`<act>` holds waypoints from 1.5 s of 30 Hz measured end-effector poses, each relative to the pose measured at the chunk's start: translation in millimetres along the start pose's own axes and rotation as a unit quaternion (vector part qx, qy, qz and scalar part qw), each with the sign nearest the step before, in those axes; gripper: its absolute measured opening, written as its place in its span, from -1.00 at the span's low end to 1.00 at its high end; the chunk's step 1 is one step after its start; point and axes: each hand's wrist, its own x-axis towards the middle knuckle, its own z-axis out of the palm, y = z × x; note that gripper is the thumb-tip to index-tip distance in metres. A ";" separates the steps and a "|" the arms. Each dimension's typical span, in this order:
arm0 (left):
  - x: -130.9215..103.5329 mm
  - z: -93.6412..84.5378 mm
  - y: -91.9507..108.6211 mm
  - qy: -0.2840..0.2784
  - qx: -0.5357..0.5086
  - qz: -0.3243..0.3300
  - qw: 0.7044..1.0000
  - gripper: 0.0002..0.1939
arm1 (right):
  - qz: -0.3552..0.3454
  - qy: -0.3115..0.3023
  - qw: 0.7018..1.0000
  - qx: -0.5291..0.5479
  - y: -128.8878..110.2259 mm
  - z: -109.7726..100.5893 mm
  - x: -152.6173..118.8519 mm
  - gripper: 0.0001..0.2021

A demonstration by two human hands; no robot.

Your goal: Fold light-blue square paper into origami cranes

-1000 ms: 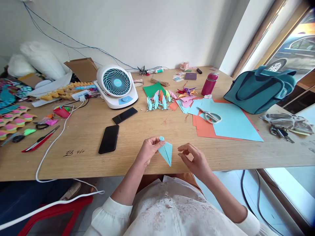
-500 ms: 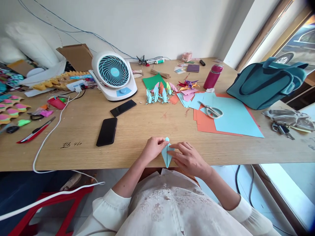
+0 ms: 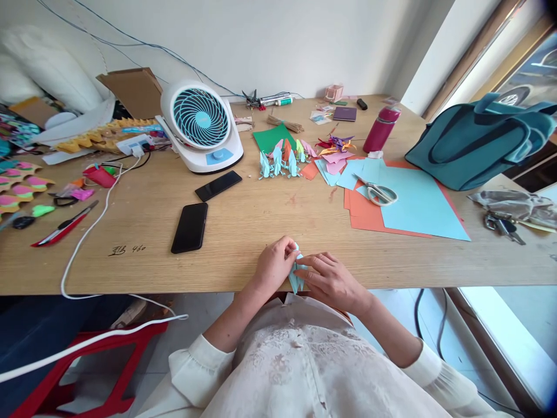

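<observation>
A small folded light-blue paper (image 3: 296, 281) is between my hands at the table's front edge, its pointed lower end split into two tips. My left hand (image 3: 278, 260) pinches its upper part from the left. From the right, my right hand (image 3: 331, 277) holds the paper's side with thumb and fingers. Beyond them stand several folded light-blue paper figures (image 3: 278, 164), with pink, orange and yellow-green ones behind. Scissors (image 3: 381, 194) lie on light-blue sheets (image 3: 418, 200) and orange sheets (image 3: 368, 219) to the right.
Two black phones (image 3: 190, 227) lie left of my hands, near a white fan (image 3: 202, 125). A magenta bottle (image 3: 382, 130) and a teal bag (image 3: 474, 145) stand at the right. A white cable (image 3: 89, 229) crosses the table's left side and hangs over its front edge.
The paper's lower end, a single point before, now shows two tips. My left hand has turned slightly and come further over the paper. The whole view has shifted a little.
</observation>
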 end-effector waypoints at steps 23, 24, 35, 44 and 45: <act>-32.1 -18.4 -15.6 -0.057 0.043 0.197 0.978 -0.82 | 0.123 0.003 0.980 0.157 10.2 6.4 1.2 -0.76; -31.7 -17.1 -16.2 -0.049 0.038 0.188 0.980 -0.83 | 0.128 0.004 0.978 0.167 11.6 6.0 2.4 -0.77; -27.4 -15.0 -17.1 -0.052 0.025 0.138 0.989 -0.82 | 0.155 -0.029 0.962 0.224 22.9 -6.5 10.5 -0.78; -30.3 -14.0 -20.3 -0.052 0.101 0.199 0.973 -0.82 | 0.136 -0.006 0.973 0.186 25.2 2.8 6.1 -0.77; -30.1 -13.2 -20.4 -0.044 0.110 0.198 0.973 -0.83 | 0.131 -0.003 0.975 0.179 24.3 3.4 6.0 -0.78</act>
